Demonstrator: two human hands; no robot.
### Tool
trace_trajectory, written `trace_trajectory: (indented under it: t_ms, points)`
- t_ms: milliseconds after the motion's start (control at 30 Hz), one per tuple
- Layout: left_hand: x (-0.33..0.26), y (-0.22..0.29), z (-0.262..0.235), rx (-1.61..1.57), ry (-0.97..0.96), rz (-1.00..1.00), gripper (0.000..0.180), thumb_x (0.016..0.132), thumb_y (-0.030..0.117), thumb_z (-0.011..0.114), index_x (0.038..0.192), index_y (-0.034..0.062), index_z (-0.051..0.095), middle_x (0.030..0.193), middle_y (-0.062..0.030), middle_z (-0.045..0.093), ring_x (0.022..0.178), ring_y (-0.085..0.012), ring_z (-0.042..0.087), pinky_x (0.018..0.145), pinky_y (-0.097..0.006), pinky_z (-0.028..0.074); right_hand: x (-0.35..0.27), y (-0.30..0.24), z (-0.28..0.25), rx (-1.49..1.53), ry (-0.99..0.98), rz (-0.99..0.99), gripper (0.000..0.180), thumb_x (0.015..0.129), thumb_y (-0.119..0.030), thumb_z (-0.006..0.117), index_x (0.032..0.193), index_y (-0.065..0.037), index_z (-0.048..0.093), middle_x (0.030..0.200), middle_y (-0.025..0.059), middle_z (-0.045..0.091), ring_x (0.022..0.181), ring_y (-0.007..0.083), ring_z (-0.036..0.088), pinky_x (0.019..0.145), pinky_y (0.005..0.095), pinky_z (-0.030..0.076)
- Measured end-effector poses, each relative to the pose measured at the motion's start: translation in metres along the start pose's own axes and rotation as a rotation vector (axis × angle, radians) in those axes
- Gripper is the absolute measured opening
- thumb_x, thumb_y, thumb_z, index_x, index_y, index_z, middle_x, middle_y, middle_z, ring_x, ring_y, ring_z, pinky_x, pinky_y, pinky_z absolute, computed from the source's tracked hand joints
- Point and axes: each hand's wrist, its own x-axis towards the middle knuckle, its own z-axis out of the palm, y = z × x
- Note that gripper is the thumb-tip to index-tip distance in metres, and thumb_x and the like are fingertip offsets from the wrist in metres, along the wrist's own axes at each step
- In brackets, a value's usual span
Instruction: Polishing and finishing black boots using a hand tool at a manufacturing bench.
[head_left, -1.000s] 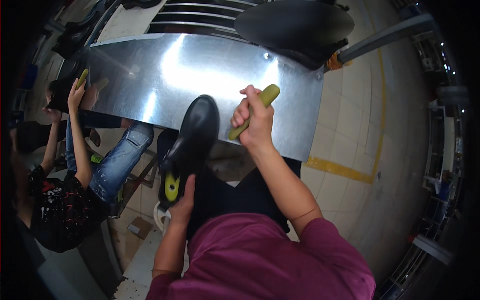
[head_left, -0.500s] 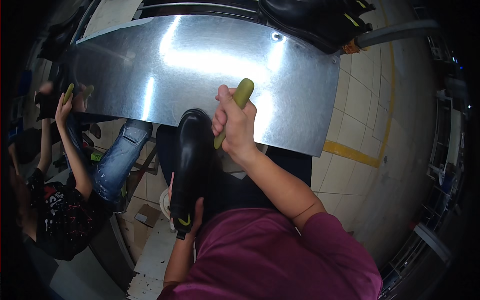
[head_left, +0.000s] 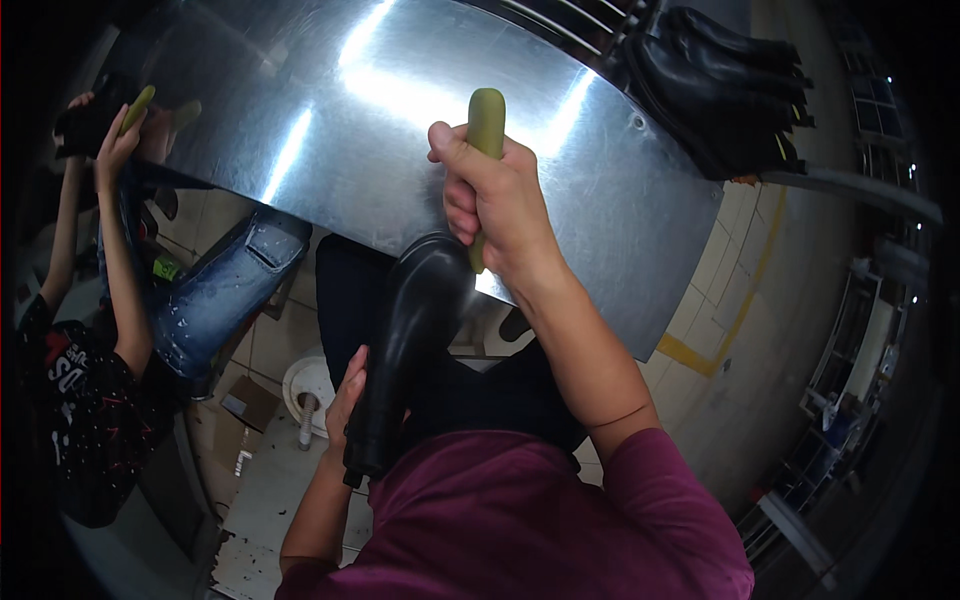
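Observation:
A black ankle boot (head_left: 402, 325) lies over my lap, its toe up near the edge of the metal table. My left hand (head_left: 345, 400) holds it by the shaft, with the fingers partly hidden behind it. In a fist, my right hand (head_left: 500, 195) grips an olive-green rounded stick (head_left: 487, 115), thumb pressed along its side. The stick stands nearly upright in the picture; its lower end is close to the boot's toe, and I cannot tell whether they touch.
A shiny metal table (head_left: 600, 230) spans the front. Several black boots (head_left: 705, 90) are piled at its far right. At left, a co-worker's hand (head_left: 118, 145) holds a similar green stick beside a dark boot. A white round container (head_left: 308, 385) stands left of my lap.
My right hand has moved farther from me with the stick, which now points straighter up. The boot has rolled onto its side, toe turned right. My view has shifted.

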Motion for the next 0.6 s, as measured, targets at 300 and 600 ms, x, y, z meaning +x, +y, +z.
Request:
trace_trajectory:
  t_ms: [300, 600]
  points:
    - [-0.010, -0.018, -0.001, 0.031, -0.003, 0.101, 0.083, 0.087, 0.026, 0.081, 0.149, -0.0031, 0.035, 0.144, -0.0325, 0.051, 0.136, -0.0503, 0.052, 0.112, -0.053, 0.045, 0.015, 0.000, 0.024, -0.258, -0.141, 0.073, 0.031, 0.092, -0.032, 0.078, 0.090, -0.005, 0.063, 0.057, -0.0052, 0.043, 0.042, 0.0042, 0.034, 0.039, 0.0236, 0.025]
    - [0.017, 0.015, -0.015, -0.081, -0.006, 0.013, 0.083, 0.077, -0.002, 0.087, 0.149, 0.0017, 0.046, 0.151, -0.0277, 0.049, 0.138, -0.0385, 0.054, 0.111, -0.046, 0.050, 0.024, 0.000, 0.025, -0.326, -0.171, -0.012, 0.032, 0.093, -0.030, 0.076, 0.082, -0.006, 0.058, 0.057, -0.0040, 0.044, 0.042, 0.0063, 0.036, 0.038, 0.0266, 0.027]
